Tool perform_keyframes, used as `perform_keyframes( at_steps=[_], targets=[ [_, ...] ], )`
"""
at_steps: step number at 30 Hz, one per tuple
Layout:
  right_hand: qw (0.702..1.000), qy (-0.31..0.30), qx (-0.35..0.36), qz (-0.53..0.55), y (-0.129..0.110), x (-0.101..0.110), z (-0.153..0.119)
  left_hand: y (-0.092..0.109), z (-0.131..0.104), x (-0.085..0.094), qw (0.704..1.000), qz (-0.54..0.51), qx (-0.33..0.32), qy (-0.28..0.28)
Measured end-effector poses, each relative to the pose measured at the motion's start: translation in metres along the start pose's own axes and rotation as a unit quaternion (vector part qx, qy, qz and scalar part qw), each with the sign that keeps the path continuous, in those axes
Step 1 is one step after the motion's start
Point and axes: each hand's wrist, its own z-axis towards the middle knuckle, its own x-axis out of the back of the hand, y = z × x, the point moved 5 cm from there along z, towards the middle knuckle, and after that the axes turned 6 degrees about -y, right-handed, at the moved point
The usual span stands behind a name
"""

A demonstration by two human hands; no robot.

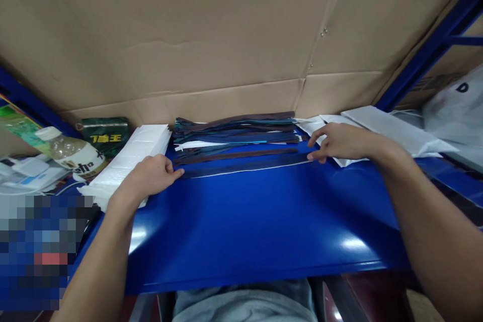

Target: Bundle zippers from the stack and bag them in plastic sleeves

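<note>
A long, thin dark strip with a pale lower edge point(245, 166) stretches across the blue table point(241, 231). My left hand point(156, 173) has its thumb and fingers closed on the strip's left end. At the other end, my right hand point(334, 143) pinches the strip between thumb and finger, its other fingers slightly spread. Just beyond lies a single brown strip point(245, 156). Behind that is a pile of dark blue, green and brown strips point(234, 128), with a white piece among them.
White padded sleeves point(128, 153) are stacked at the left, near a drink bottle point(73, 151) and a dark green pouch point(105, 133). White packets point(392, 128) lie at the right. A cardboard wall point(226, 35) stands behind, between blue frame posts point(418, 65).
</note>
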Motion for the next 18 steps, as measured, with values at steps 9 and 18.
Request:
perform_keyframes(
  at_steps=[9, 18],
  targets=[
    [0.996, 0.074, -0.030, -0.043, -0.021, 0.003, -0.004, 0.006, 0.024, -0.025, 0.993, 0.095, 0.021, 0.066],
    [0.989, 0.133, 0.023, -0.060, -0.031, -0.002, 0.001, 0.009, 0.018, -0.012, 0.993, 0.043, 0.028, 0.109]
  ],
)
